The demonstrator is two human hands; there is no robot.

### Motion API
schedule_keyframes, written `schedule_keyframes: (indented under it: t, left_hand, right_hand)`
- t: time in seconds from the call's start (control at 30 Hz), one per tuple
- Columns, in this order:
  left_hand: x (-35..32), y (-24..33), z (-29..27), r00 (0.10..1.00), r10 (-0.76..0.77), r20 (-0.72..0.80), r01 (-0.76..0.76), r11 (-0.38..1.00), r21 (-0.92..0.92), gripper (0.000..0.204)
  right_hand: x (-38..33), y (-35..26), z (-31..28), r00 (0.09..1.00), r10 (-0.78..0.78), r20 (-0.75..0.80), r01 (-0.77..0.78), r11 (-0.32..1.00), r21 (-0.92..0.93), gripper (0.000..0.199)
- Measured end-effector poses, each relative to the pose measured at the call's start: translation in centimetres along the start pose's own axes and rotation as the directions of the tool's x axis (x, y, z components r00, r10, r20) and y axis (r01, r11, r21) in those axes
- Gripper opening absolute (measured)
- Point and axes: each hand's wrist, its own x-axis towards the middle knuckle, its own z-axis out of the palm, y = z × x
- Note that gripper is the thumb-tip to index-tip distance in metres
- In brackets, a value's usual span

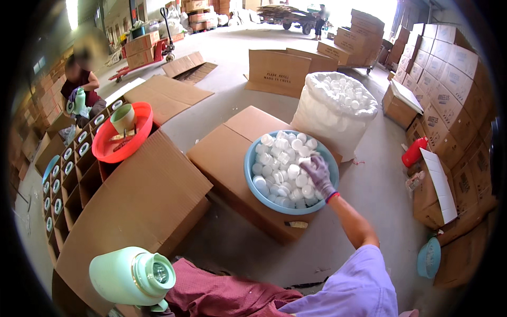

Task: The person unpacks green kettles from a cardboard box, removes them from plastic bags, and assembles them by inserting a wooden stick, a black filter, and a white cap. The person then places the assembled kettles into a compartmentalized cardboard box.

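Now among white caps!
Clutching mint-green vacuum flask with left hand; can't tell grip of curled right hand.

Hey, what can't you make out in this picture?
All in the head view:
What supports the green flask: hidden beneath it, at the lower edge.
Floor of the blue basin: covered by white caps.
Whether the right hand grips one: hidden under the hand.
Distant person: too small, blurred.
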Motion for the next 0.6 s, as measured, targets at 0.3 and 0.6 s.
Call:
schedule_keyframes:
  t: [0.3, 0.6]
  left_hand:
    - [-2.2, 0.5, -0.3, 0.918, -0.314, 0.242, 0.396, 0.700, -0.594, 0.036]
    - [-1.5, -2.5, 4.3, 0.978, 0.158, 0.136, -0.171, 0.981, 0.090, 0.019]
  right_hand:
    - [-2.8, -13.3, -0.6, 0.923, -0.360, -0.134, 0.373, 0.924, 0.090, 0.051]
    - [-12.9, -37.8, -3.6, 0.517, -0.855, -0.042, 0.664, 0.370, 0.650, 0.064]
